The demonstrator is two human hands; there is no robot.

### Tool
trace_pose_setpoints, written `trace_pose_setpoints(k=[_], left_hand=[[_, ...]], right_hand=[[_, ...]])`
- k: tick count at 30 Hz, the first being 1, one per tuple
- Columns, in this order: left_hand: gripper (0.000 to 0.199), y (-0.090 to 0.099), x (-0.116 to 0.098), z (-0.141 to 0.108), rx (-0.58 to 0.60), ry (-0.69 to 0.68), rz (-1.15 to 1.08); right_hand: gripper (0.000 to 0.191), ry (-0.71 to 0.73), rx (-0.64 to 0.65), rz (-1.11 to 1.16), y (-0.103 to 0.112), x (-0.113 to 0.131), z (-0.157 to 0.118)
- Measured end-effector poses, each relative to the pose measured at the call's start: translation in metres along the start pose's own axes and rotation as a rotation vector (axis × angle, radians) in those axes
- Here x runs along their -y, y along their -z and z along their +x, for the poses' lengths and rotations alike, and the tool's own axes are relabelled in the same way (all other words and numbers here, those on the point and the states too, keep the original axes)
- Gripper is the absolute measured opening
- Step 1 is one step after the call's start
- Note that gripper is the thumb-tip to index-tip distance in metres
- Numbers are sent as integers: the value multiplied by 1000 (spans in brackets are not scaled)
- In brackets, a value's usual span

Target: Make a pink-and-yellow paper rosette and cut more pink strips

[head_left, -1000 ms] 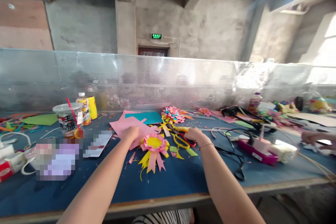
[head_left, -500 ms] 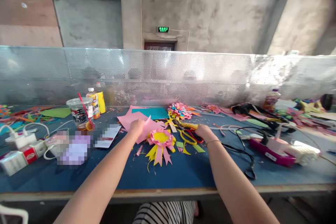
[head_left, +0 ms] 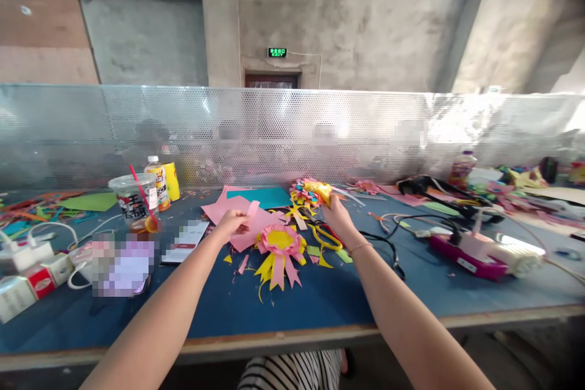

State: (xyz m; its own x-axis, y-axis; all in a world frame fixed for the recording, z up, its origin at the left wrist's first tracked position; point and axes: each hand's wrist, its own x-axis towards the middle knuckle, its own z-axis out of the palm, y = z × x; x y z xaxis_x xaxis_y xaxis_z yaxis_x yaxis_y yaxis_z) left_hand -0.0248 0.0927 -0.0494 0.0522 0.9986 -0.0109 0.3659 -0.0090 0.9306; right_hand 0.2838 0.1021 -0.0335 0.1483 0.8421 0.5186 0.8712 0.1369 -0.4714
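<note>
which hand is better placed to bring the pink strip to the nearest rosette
Probably the left hand: it holds the pink strip close to the rosette, while the right hand is busy holding a yellow tool.

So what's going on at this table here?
Someone is doing papercraft with both hands. The left hand holds a small pink paper strip over a larger pink sheet. The right hand grips a yellow tool, too blurred to name for certain, near a multicoloured paper flower. A pink and yellow rosette with ribbon tails lies between the forearms on the blue table.
</note>
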Motion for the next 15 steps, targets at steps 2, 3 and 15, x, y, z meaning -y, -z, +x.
trace_pose_setpoints(k=[2,3,15], left_hand=[[5,2,0,-3,58,96,17],[3,3,0,-5,76,136,50],[38,16,-7,-11,76,69,668]], right_hand=[[42,30,39,62,-1,11,-5],[41,49,70,72,-2,15,-8],[40,132,281,-66,-11,22,-17]])
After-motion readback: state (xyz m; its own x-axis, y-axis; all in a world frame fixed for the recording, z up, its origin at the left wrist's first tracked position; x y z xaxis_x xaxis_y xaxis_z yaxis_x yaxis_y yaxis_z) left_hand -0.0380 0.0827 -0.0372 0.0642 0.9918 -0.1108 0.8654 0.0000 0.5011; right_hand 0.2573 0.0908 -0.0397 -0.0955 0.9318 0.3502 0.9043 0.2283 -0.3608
